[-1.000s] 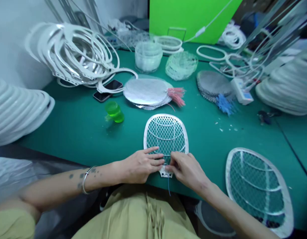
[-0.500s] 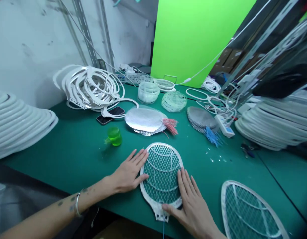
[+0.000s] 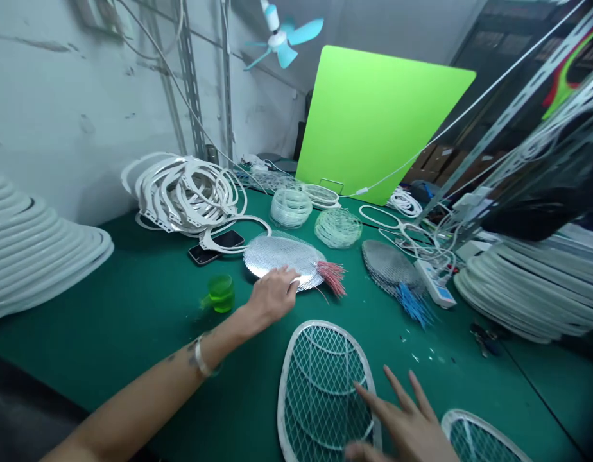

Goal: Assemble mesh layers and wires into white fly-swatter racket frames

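My left hand [image 3: 273, 296] is at the near edge of a stack of oval silver mesh sheets [image 3: 267, 256], its fingers bent over the top sheet. Whether it grips a sheet does not show. Red wires [image 3: 332, 276] stick out from the stack's right end. In front of me lies a white oval racket frame [image 3: 287, 359] with mesh and curved ribs, its lower end cut off by the picture edge. My right hand [image 3: 405, 417] is open over the frame's right side, fingers spread, holding nothing.
Another meshed frame [image 3: 470, 420] lies at lower right. Behind are a green cup [image 3: 221, 294], phones [image 3: 205, 255], piled white frames [image 3: 181, 192], coiled clear rings [image 3: 337, 228] and grey mesh with blue wires [image 3: 414, 306]. Stacked white frames [image 3: 36, 250] stand left. A power strip [image 3: 436, 283] lies right.
My left hand has left the frame's left edge and moved forward to the silver mesh stack. My right hand has lifted off the rim and spread its fingers. The view has tilted up.
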Available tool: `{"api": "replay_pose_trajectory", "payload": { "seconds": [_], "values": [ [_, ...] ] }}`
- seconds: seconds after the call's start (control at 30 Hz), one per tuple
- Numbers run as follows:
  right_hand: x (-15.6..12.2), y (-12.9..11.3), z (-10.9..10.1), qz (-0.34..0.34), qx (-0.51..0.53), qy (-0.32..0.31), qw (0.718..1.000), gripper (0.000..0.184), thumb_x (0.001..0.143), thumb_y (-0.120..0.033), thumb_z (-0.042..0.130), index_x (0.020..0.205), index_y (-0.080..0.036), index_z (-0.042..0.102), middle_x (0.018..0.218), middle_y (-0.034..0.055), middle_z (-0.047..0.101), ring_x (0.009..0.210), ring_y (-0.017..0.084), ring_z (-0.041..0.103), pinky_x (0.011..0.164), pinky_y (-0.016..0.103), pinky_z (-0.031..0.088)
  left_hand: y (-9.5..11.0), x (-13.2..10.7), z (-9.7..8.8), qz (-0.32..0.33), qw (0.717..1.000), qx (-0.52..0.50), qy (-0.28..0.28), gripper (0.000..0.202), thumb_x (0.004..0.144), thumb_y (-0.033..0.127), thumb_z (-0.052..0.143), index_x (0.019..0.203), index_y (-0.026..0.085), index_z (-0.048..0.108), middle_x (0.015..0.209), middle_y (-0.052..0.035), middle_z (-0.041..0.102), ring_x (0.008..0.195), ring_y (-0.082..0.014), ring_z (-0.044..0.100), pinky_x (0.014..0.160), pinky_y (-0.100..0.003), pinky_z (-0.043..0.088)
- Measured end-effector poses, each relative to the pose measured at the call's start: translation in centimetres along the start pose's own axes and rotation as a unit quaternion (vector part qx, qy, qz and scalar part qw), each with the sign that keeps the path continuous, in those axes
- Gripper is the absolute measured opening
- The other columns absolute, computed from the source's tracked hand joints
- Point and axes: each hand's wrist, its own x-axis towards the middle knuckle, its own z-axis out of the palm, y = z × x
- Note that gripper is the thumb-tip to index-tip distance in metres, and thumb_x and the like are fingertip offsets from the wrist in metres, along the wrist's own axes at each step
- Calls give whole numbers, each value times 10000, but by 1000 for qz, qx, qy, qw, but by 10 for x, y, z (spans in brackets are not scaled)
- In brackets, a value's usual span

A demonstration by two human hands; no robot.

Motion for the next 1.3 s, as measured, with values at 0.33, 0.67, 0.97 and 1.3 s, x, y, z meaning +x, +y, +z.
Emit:
{"api": "replay_pose_trajectory", "payload": {
  "seconds": [0.33, 0.67, 0.97, 1.3],
  "values": [
    [244, -22, -77, 142, -46, 146, 978, 163, 815, -241, 583, 783, -196, 736, 951, 134, 695, 1037, 294, 501, 991, 480, 188, -26, 92, 31, -156, 985, 32, -65, 651, 948, 520, 225, 1529, 231, 175, 1597, -94, 32, 1441, -401, -41, 1114, -639, -26],
    [242, -14, -91, 177, 145, 178, 957, 185, 777, -324, 555, 805, -186, 674, 919, 109, 679, 1011, 283, 541, 931, 444, 307, -27, 74, 18, -40, 999, 5, 37, 807, 903, 695, 245, 1522, 178, 208, 1595, -126, 52, 1450, -382, -20, 1136, -617, 64],
    [175, -24, -125, 185, 645, -14, 741, 772, 766, -742, 474, 1087, -56, 621, 1028, 195, 699, 944, 261, 676, 794, 376, 523, -20, 37, -9, 124, 963, 61, 230, 460, 946, 51, 290, 1297, 121, 579, 1343, -120, 571, 1298, -226, 488, 1146, -439, 314],
    [-24, -127, -13, 438, 751, 134, 477, 698, 563, -492, 850, 1134, -167, 614, 899, 85, 752, 898, 274, 706, 763, 335, 553, 10, -114, 37, 474, 874, 66, 78, 374, 997, 166, 392, 1357, 195, 493, 1423, -94, 489, 1386, -261, 341, 1126, -469, 368]
  ]
}}
